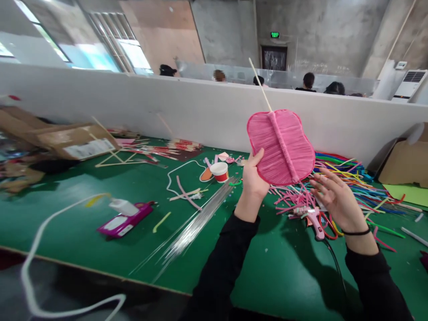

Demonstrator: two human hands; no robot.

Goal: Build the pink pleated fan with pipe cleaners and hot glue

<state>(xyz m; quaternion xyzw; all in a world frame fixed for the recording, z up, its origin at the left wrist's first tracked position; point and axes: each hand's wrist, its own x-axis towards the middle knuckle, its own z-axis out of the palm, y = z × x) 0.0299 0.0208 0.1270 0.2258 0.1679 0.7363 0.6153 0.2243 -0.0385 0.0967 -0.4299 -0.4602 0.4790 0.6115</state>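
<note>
My left hand (256, 178) grips the lower left edge of a pink fan (284, 147), its thumb lying over the front. The fan has a wavy outline, pink strands across its face and a wrapped rib down the middle. From its top a thin pale stick (260, 84) points up and to the left. My right hand (337, 200) is beside the fan's lower right edge, fingers apart, holding nothing. Below that hand, a pink glue gun (314, 220) lies on the table near red-handled scissors (329, 226) and a pile of pink pipe cleaner pieces (290, 198).
Colourful pipe cleaners (361, 187) spread across the right of the green table (267, 272). Thin metal wires (197, 229), a paper cup (220, 172) and a purple power strip (125, 220) with a white cord lie leftward. Cardboard (73, 138) sits far left; a white partition (200, 107) stands behind.
</note>
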